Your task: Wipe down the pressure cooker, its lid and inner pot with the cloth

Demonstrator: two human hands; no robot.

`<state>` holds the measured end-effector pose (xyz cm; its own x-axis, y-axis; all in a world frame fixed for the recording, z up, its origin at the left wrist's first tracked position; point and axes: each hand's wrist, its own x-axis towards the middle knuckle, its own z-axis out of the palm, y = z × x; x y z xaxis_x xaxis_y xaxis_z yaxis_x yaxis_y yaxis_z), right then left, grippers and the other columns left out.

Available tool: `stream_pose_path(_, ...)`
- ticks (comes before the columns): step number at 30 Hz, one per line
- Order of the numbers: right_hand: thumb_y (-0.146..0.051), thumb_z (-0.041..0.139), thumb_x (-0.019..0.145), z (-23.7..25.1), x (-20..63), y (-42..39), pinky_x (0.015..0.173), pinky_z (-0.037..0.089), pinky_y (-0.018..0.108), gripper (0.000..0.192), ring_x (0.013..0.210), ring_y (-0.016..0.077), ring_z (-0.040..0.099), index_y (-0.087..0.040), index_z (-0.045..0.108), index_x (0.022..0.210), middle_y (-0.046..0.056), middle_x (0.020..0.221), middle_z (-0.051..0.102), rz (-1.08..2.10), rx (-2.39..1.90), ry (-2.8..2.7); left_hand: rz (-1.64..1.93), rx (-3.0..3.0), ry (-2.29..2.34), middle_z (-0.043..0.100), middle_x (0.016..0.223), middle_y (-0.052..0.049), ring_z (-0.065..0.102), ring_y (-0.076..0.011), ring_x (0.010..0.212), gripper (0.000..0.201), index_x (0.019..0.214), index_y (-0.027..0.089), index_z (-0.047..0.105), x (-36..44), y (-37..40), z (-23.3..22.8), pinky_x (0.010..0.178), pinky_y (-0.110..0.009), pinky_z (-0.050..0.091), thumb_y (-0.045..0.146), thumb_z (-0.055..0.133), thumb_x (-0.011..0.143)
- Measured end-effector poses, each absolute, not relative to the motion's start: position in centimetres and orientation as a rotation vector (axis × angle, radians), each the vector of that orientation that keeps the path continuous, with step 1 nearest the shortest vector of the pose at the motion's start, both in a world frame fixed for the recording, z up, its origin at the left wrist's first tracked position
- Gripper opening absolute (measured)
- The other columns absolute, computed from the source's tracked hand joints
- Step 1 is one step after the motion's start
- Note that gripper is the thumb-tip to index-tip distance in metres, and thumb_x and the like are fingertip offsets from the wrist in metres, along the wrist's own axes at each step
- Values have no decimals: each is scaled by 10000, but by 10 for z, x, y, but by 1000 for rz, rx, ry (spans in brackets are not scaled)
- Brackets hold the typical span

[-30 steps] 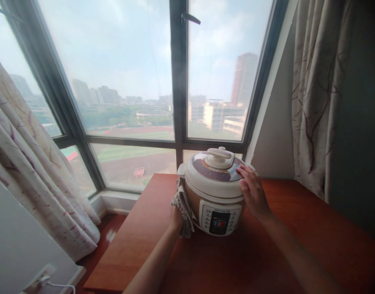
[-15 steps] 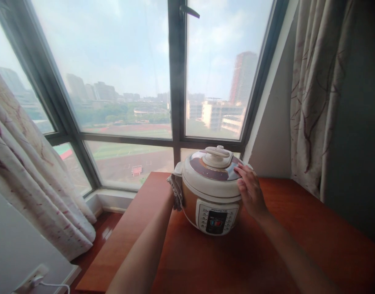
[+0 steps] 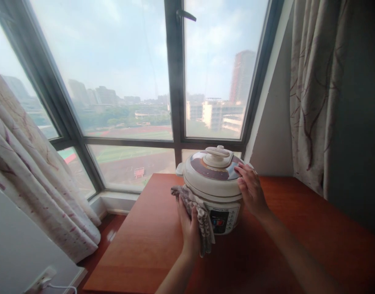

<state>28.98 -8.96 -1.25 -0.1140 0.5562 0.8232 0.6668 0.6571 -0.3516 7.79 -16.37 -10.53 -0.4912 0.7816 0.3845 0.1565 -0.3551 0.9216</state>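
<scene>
The left hand is closed around a crumpled grey-patterned cloth and presses it against the front left side of a cream pressure cooker. The cloth bunches above the fingers and hangs down to the hand's right, covering the left part of the cooker's control panel. The right hand lies open and flat on the cooker's right shoulder, fingers spread over the edge of the lid, gripping nothing, with the palm against the side of the pot. The lid's knob stands just left of those fingertips and above them. The cooker sits between the two hands on a reddish wooden table, at its far edge, with both forearms reaching over the tabletop toward it. Beyond the hands rises a large dark-framed window. A patterned curtain hangs well off to the left of the left hand, and another curtain hangs to the right of the right hand.
</scene>
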Motion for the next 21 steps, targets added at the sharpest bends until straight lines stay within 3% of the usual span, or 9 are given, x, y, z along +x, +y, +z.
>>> stream_pose_path(2,-407,347,1022,-13,290,-89,1175,299,586,425,1430,303,381,-223,567,1336,110,1468,513,-124,-984,-1788,1940,1475,1578,138,1682,-110,109,-312,1548,797,1594,302,179,95,-181,-114,1241,-540,155,465,567,917)
stream_pose_path(4,-405,344,1024,-13,291,-88,1178,295,584,427,1434,300,376,-222,566,1339,110,1472,511,-127,-979,-1794,1950,1739,1676,81,1682,-153,70,-377,1543,916,1607,263,128,107,-190,-119,1209,-630,163,432,643,867)
stream_pose_path(7,-410,352,1021,-11,291,-88,1176,298,587,425,1429,300,382,-232,568,1341,106,1464,518,-129,-975,-1795,1935,2064,1781,91,1666,-209,90,-450,1521,968,1608,212,120,109,-190,-117,1131,-714,251,389,680,838)
stream_pose_path(12,-405,365,1018,-8,291,-91,1170,310,586,425,1420,298,396,-224,576,1339,111,1445,535,-119,-978,-1796,1909,2615,1556,200,1647,-175,98,-511,1498,910,1549,253,345,84,-170,-81,1121,-754,213,457,749,759)
stream_pose_path(17,-396,376,1016,-9,290,-89,1178,303,587,418,1425,291,394,-229,589,1335,105,1456,535,-105,-982,-1783,1716,3027,1305,540,1475,-98,213,-430,1496,604,1388,295,584,74,-168,-48,1185,-706,103,461,690,817)
stream_pose_path(21,-415,407,1009,-1,292,-94,1186,293,584,410,1447,304,371,-224,603,1315,109,1501,498,-6,-981,-1747,1415,3356,1129,477,1533,63,219,-288,1520,382,1282,370,656,84,-179,-47,1241,-602,6,348,628,902)
